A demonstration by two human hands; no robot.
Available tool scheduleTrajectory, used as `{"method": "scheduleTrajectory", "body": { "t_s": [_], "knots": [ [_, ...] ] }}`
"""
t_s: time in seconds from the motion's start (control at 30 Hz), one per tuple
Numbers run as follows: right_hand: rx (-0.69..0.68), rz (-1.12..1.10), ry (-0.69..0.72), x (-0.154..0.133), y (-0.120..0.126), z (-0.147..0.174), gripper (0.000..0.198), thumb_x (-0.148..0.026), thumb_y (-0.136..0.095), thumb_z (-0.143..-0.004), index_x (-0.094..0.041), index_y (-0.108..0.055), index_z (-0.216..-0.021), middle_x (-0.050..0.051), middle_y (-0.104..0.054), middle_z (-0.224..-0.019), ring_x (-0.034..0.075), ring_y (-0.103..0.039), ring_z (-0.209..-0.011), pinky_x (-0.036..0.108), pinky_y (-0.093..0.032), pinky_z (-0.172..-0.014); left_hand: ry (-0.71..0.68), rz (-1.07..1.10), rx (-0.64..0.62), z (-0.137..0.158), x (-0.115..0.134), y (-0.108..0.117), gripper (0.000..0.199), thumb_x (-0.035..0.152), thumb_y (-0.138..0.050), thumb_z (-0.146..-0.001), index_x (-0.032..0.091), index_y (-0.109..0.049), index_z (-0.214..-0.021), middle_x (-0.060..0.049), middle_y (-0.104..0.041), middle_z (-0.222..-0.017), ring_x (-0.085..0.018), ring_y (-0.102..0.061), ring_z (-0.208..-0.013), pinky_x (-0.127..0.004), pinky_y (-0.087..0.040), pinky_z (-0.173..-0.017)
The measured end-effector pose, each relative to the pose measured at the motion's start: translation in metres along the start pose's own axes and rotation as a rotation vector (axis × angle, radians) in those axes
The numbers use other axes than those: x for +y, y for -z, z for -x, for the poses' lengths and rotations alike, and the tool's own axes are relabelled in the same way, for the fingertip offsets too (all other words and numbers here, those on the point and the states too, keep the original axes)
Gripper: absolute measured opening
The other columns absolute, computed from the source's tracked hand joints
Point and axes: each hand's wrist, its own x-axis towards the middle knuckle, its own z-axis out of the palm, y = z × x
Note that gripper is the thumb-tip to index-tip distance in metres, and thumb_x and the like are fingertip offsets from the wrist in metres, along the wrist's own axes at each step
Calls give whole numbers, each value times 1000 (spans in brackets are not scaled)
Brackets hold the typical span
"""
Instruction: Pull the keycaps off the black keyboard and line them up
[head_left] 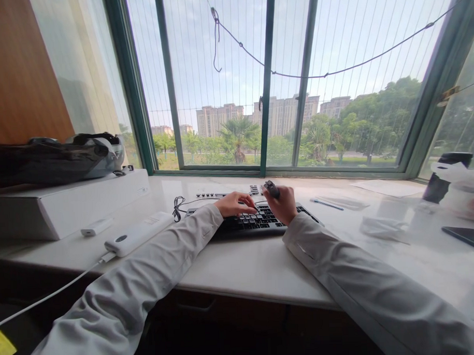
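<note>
A black keyboard (248,224) lies on the white counter, with its keys partly covered by my hands. My left hand (235,204) reaches over its left half. The fingers are apart and bent, their tips at the keys near the middle, and I make out nothing held in them. My right hand (285,204) is closed around a black-handled tool (272,188), above the keyboard's right part. The tool's lower end is hidden by the hand, so its kind cannot be told. Behind the keyboard, small dark keycaps (212,195) stand in a row, with more keycaps (254,189) grouped further right.
A coiled black cable (178,206) lies left of the keyboard. Further left are a white power bank (125,243), a small white device (96,227) and a white box (67,204). A blue pen (326,203), clear plastic (382,228) and a phone (470,236) lie right.
</note>
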Motion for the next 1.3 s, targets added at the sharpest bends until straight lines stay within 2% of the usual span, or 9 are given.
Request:
{"method": "scheduleTrajectory", "body": {
  "t_s": [0.1,0.17,0.27,0.43,0.6,0.73,1.03,1.13,1.3],
  "knots": [
    [-153,359,66,13,12,-3,29,-35,-51,-81,-18,-68,-66,3,-65,-61,13,-54,-60,24,-31,-60,15,37,146,0,3,3,42,44,-78,-65,12,-63,-86,-7,-68,-89,-7,-51,-51,-21,-44,-44],
    [-243,517,15,17,13,-3,28,-36,-50,-83,-22,-72,-76,5,-71,-72,16,-60,-67,24,-33,-62,4,30,231,1,4,3,39,40,-78,-66,13,-63,-91,-7,-68,-90,-8,-53,-53,-20,-43,-42],
    [-328,630,-65,19,9,-2,31,-37,-47,-86,-23,-73,-78,6,-73,-81,18,-64,-74,25,-36,-64,-10,-19,293,1,1,3,36,37,-75,-70,15,-67,-98,-7,-69,-91,-10,-56,-57,-20,-43,-43],
    [-388,648,-83,17,5,0,31,-37,-46,-87,-23,-73,-81,7,-72,-82,20,-65,-78,25,-38,-66,-106,-231,389,-1,-6,3,25,33,-72,-73,19,-73,-93,-3,-72,-86,-15,-63,-76,-23,-47,-61],
    [-391,643,-124,16,6,0,32,-38,-46,-88,-23,-74,-83,8,-72,-84,21,-65,-80,26,-40,-68,-144,-333,438,-1,-9,2,25,37,-70,-74,21,-74,-93,-2,-74,-88,-13,-61,-70,-24,-45,-60],
    [-375,642,-211,17,5,0,34,-40,-45,-88,-23,-74,-83,8,-72,-86,22,-65,-82,27,-41,-70,-156,-353,426,0,-11,3,30,41,-73,-71,22,-73,-94,-2,-74,-85,-16,-64,-75,-24,-45,-63],
    [-391,630,-290,20,5,-1,33,-41,-46,-87,-22,-74,-87,10,-72,-91,23,-64,-87,28,-42,-73,-55,-467,415,1,-17,5,29,46,-67,-75,25,-73,-94,0,-74,-86,-20,-67,-84,-29,-48,-75],
    [-399,628,-287,20,5,-1,34,-41,-46,-87,-22,-73,-87,10,-71,-90,23,-64,-86,28,-43,-72,12,-535,414,3,-14,5,30,47,-63,-78,27,-71,-99,1,-74,-85,-20,-67,-82,-29,-48,-75],
    [-415,631,-297,20,5,-1,34,-41,-46,-88,-20,-73,-87,11,-71,-92,23,-64,-89,29,-43,-75,50,-623,416,4,-10,4,28,47,-56,-84,27,-71,-97,1,-74,-87,-19,-66,-81,-28,-47,-75]
  ]
}}
